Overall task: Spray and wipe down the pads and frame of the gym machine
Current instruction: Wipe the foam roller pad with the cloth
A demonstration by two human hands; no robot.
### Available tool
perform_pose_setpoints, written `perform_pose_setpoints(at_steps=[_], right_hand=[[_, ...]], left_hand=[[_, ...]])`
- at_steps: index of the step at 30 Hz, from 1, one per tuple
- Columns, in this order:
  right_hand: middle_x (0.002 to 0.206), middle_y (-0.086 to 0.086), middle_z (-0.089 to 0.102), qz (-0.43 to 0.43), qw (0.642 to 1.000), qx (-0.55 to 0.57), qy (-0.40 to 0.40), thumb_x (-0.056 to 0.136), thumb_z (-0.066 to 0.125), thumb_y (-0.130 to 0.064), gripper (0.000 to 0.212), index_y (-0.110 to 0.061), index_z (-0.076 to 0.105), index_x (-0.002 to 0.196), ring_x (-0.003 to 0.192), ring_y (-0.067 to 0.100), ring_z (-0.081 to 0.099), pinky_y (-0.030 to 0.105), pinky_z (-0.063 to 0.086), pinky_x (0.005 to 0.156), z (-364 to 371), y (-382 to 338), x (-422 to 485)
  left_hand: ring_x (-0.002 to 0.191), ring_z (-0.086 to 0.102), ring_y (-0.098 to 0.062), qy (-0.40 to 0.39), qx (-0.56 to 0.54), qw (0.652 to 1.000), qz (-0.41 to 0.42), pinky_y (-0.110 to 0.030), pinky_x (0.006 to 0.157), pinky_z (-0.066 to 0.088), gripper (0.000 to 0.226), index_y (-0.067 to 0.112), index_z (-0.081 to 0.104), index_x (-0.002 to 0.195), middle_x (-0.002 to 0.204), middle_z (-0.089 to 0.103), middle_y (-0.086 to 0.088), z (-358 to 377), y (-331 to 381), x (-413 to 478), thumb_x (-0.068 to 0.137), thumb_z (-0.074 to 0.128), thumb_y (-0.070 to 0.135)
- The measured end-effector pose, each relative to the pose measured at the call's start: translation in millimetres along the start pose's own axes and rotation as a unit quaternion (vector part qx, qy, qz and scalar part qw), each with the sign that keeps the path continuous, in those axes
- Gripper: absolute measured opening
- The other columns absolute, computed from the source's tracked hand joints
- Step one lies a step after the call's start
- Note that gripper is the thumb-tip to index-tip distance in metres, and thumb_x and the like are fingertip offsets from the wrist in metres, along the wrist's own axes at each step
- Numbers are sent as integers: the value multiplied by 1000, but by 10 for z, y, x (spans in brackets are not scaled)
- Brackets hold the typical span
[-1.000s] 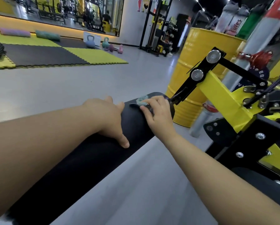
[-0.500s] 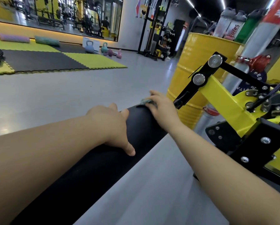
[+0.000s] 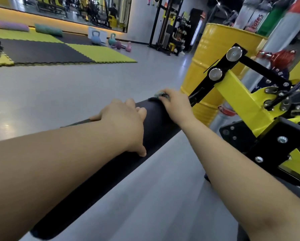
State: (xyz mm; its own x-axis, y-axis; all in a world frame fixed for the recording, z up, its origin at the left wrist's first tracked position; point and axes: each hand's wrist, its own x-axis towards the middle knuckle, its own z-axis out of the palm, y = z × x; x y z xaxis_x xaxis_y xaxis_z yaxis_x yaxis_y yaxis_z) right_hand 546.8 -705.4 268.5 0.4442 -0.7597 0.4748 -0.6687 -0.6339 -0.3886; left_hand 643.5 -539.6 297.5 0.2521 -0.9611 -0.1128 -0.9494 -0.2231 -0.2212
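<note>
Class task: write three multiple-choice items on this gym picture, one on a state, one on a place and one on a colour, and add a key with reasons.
1. The left hand is:
A. resting on the black pad
B. gripping a spray bottle
C. raised clear of everything

2. The cloth is:
A. lying on the floor mats
B. under the right hand at the pad's far end
C. draped over a forearm

3. The drum beyond the pad is:
A. red
B. blue
C. yellow

Key:
1 A, its palm and fingers lie over the pad's top.
2 B, the cloth peeks out past the right hand's curled fingers.
3 C, its wall is plainly yellow.
</note>
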Motion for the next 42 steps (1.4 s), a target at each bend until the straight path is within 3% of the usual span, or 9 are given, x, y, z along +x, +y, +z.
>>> perform_pose_setpoints(at_steps=[4,10,13,18,20,29,33,37,42], right_hand=[[100,14,65,173,980,40,93,93,50,-18,18,-6,63,100,101,34,55,36,40,82,11,302,137],[106,1,70,-95,987,126,0,88,56,-9,21,-14,69,104,101,12,59,21,42,90,32,-510,-609],[107,4,70,-157,983,91,6,88,58,-9,21,-11,69,105,102,16,60,16,39,91,7,-394,-533],[109,16,65,170,982,40,67,93,51,-16,22,-6,63,109,105,34,56,35,42,88,-22,281,196],[109,18,64,187,980,10,64,94,49,-14,21,-4,63,106,104,36,55,36,40,83,39,182,199],[105,-1,70,-175,973,143,-39,88,60,-8,21,-11,68,107,98,4,58,13,43,89,-30,-715,-741],[101,6,70,16,999,33,18,92,56,-18,19,-12,67,107,91,15,60,21,41,81,-50,33,30],[103,17,64,190,979,3,73,96,48,-18,21,-6,61,107,99,34,58,33,41,77,-23,457,342],[109,9,68,-15,999,-19,-31,93,53,-19,19,-11,66,105,106,28,56,30,38,86,30,-283,1]], left_hand=[[106,40,-34,21,74,997,2,-55,77,53,103,15,14,144,127,30,-12,70,161,-82,70,58,72],[109,53,-23,11,-88,995,43,-29,82,42,72,26,44,129,122,51,0,-202,-373,-144,75,48,73],[118,50,-23,-55,-102,993,8,-35,98,42,96,20,41,136,134,48,-2,-197,-690,-188,61,54,79],[110,52,-21,-135,-215,967,-24,-33,93,40,101,21,43,133,124,54,2,0,-794,-196,53,60,80],[99,52,-20,-124,-239,963,-24,-33,88,41,94,23,45,126,109,53,5,21,-790,-194,53,63,79],[108,55,-23,-79,-73,994,-18,-33,76,41,106,24,29,130,122,42,0,-27,-495,-214,50,62,83],[109,53,-27,-103,-90,990,-26,-36,80,44,110,21,27,132,126,39,-1,-84,-460,-188,48,69,79],[113,50,-29,-122,-110,986,-35,-39,87,45,111,20,25,135,131,38,-2,-108,-458,-132,50,73,74],[111,51,-28,-126,-98,987,-32,-36,81,42,109,21,27,133,128,39,-1,-107,-438,-110,50,75,72]])
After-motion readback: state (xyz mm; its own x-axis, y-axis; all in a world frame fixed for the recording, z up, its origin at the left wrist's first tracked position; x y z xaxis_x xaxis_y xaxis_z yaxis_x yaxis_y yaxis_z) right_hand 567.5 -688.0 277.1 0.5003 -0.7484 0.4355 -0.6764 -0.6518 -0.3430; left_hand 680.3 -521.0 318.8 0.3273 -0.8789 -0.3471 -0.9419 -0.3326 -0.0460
